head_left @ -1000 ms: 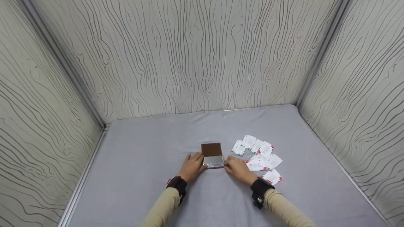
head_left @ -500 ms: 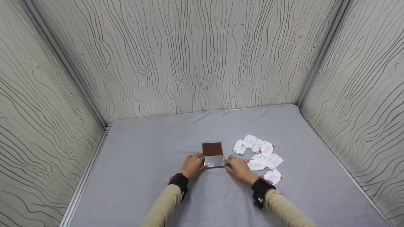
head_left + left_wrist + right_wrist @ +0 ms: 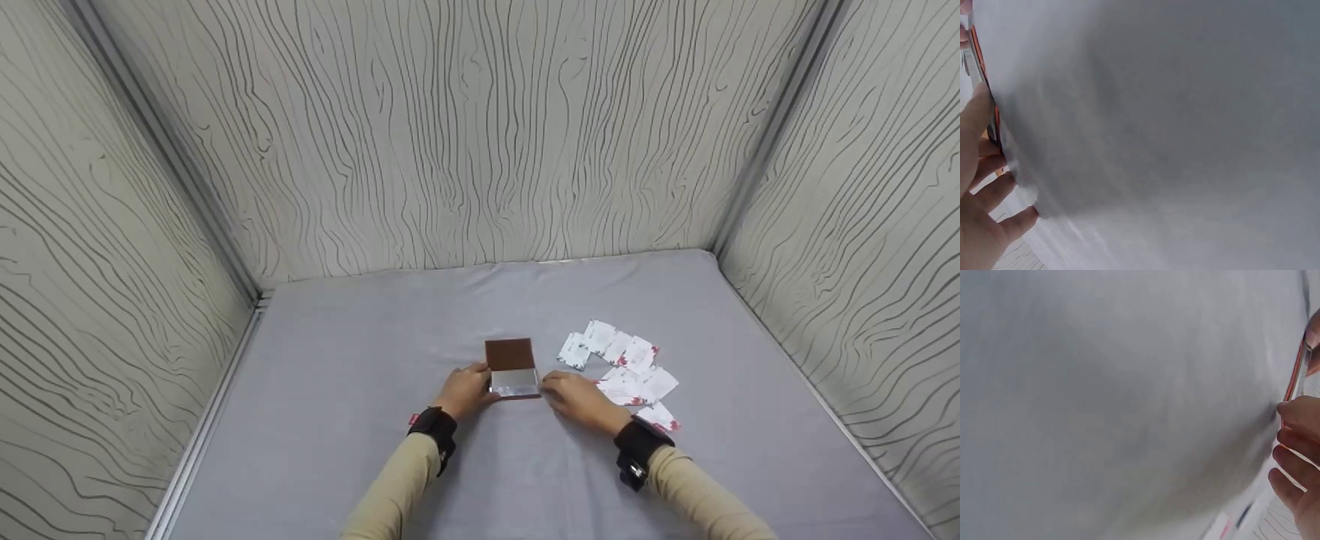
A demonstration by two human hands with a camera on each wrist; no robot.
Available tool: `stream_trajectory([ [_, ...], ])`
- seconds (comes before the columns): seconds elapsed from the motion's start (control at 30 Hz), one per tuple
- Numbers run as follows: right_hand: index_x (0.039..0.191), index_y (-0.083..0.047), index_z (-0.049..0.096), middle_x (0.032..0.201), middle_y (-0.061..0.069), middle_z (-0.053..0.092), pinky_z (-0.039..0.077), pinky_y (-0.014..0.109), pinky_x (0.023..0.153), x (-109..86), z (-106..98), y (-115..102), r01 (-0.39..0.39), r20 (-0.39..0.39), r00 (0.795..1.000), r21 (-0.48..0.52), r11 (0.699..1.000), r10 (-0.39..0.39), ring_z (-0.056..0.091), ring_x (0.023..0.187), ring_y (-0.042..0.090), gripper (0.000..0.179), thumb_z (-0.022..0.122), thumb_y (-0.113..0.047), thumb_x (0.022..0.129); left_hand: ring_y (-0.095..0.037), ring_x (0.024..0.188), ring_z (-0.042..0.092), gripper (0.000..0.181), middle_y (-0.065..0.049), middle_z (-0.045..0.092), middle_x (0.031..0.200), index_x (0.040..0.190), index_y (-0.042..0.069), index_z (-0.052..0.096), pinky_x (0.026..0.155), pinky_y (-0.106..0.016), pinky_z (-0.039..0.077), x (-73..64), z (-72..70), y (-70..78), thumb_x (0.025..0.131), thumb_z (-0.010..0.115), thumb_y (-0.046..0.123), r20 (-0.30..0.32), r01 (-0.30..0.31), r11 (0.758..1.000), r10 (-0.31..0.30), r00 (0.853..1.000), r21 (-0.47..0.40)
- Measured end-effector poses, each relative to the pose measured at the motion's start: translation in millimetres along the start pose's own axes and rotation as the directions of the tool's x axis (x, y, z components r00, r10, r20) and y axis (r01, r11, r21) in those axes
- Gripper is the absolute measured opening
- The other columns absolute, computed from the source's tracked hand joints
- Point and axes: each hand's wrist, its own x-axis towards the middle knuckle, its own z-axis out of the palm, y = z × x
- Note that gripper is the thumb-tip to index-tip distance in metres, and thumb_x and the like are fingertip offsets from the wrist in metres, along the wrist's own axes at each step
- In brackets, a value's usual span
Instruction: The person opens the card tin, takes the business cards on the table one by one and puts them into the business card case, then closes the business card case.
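Note:
A small card case (image 3: pixel 512 383) lies unfolded on the grey cloth in the head view, with its brown lid (image 3: pixel 510 355) tipped back and a shiny metal tray toward the person. My left hand (image 3: pixel 465 390) holds the case's left side, thumb at the front corner. On the opposite side, my right hand (image 3: pixel 576 397) pinches the right edge by the near corner. Both wrist views catch the case only as a thin reddish edge (image 3: pixel 995 115) at the border, with thumb and fingers about it. What the tray holds is too small to tell.
Several white cards (image 3: pixel 639 384) with red and green floral corners lie loosely spread to the right of the case; the right wrist partly covers the nearest. Grey cloth (image 3: pixel 360 352) covers the table. Wood-patterned panels (image 3: pixel 480 135) wall in the back and both sides.
The head view has shifted slightly. My right wrist has moved a little to the right and covers more of the nearest card. The case stays unfolded between my hands.

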Motion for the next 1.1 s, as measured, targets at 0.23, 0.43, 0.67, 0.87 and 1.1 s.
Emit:
stream_trajectory([
  [0.23,0.111,0.006,0.066,0.110,0.020,0.066,0.051,0.049,0.091,-11.1,-19.8,11.9,-0.044,0.068,0.997,-0.055,0.998,0.047,0.064,0.102,0.037,0.037,0.073,0.003,0.075,-0.028,0.098,0.066,0.029,-0.012,0.067,0.110,0.097,0.001,0.070,0.087,-0.043,0.052,2.1,-1.7,3.9,0.086,0.078,0.027,0.015,0.018,0.999,-0.017,1.000,-0.037],
  [0.43,0.116,0.006,0.063,0.112,0.020,0.065,0.050,0.051,0.091,-18.9,-33.7,23.1,-0.088,0.079,0.992,-0.072,0.993,0.094,0.062,0.103,0.038,0.043,0.075,0.001,0.075,-0.026,0.087,0.066,0.026,-0.010,0.066,0.099,0.085,0.001,0.068,0.079,-0.040,0.053,2.1,-4.2,3.2,0.084,0.080,0.025,-0.021,-0.002,0.999,0.001,1.000,-0.048],
  [0.67,0.122,0.007,0.059,0.113,0.022,0.062,0.051,0.053,0.088,-29.6,-50.4,38.6,-0.121,0.107,0.986,-0.077,0.990,0.129,0.061,0.102,0.039,0.049,0.078,-0.005,0.078,-0.026,0.087,0.066,0.025,-0.010,0.066,0.099,0.082,0.002,0.067,0.079,-0.039,0.053,1.9,-3.2,1.0,0.084,0.080,0.024,-0.033,-0.015,0.998,0.013,0.999,-0.053],
  [0.87,0.126,0.005,0.056,0.120,0.027,0.060,0.049,0.060,0.087,-39.2,-63.2,49.5,-0.136,0.130,0.981,-0.073,0.988,0.145,0.059,0.107,0.047,0.054,0.080,-0.010,0.080,-0.027,0.092,0.066,0.026,-0.012,0.068,0.104,0.084,0.001,0.068,0.082,-0.040,0.053,0.9,-4.6,1.0,0.084,0.080,0.024,-0.032,-0.013,0.998,0.011,0.999,-0.056],
  [1.1,0.119,0.007,0.060,0.110,0.021,0.061,0.051,0.056,0.084,-47.8,-71.4,57.3,-0.131,0.168,0.975,-0.093,0.987,0.145,0.061,0.100,0.042,0.055,0.084,-0.007,0.072,-0.025,0.095,0.066,0.026,-0.010,0.067,0.107,0.082,0.005,0.065,0.080,-0.040,0.053,1.8,1.5,-4.2,0.085,0.079,0.027,-0.022,-0.035,0.999,0.034,0.999,-0.030],
])
